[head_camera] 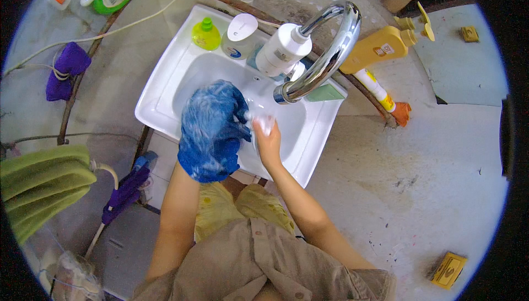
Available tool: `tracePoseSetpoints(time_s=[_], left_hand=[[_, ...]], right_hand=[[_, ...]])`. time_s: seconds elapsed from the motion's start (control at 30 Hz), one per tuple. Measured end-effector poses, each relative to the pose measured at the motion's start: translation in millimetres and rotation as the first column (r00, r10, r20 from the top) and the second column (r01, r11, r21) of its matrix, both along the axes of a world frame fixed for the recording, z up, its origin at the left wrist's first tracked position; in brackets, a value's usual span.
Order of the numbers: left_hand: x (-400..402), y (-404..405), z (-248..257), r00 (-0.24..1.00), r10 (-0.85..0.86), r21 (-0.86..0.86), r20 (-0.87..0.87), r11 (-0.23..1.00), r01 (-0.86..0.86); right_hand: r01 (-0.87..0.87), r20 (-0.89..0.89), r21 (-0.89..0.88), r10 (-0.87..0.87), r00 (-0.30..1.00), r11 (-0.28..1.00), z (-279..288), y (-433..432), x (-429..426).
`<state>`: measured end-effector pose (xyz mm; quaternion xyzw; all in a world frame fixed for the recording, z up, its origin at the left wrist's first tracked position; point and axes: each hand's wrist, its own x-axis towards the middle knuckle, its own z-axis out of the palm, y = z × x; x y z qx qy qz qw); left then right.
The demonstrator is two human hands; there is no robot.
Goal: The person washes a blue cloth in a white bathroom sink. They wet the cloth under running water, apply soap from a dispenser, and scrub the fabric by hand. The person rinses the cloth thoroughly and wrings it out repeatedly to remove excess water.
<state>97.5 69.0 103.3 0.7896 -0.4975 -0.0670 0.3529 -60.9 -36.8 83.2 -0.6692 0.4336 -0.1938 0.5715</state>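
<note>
Over a white sink (165,106), soapy blue cloth (213,129) covers my left hand (215,115) down to the wrist, so its fingers are hidden. White suds streak the cloth. My right hand (268,135) is just right of it, over the basin, with white foam about its fingers. Whether it pinches the cloth's edge or holds something small, I cannot tell. The curved chrome faucet (334,61) arches above the basin, its spout up and right of my right hand. No water stream is plain to see.
A green-yellow bottle (206,36) and a white-lidded container (240,32) stand on the sink's back rim, near the faucet's white body (283,51). A yellow pump bottle (376,48) lies behind the right corner. At left are a purple cloth bundle (68,71) and green fabric (45,185).
</note>
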Motion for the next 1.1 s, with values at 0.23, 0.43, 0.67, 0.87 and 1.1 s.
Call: tracePoseSetpoints(time_s=[0.23,0.43,0.67,0.87,1.1], left_hand=[[20.4,-41.7,-4.4,0.996,0.011,0.11,0.094,0.994,-0.022],[40.5,-47.0,-5.8,0.994,-0.005,0.124,0.105,0.992,-0.008],[-2.5,-0.9,-73.2,0.983,0.082,-0.031,-0.164,0.996,-0.088],[-43.5,6.7,-56.1,0.279,0.088,-0.028,-0.956,0.923,-0.385],[-46.9,1.1,-33.7,0.625,0.156,-0.076,-0.765,0.942,-0.328]], right_hand=[[-0.396,-0.064,-0.221,0.392,0.918,0.891,-32.4,50.9,-12.8],[-0.219,0.087,0.364,0.201,0.976,0.905,-3.8,23.5,-5.5],[-0.173,0.095,0.552,0.144,0.985,0.816,34.0,5.2,5.3],[-0.487,-0.002,-0.1,0.489,0.872,0.868,49.1,37.4,22.7],[-0.366,-0.265,-0.291,0.294,0.918,0.884,-4.1,-2.1,84.9]])
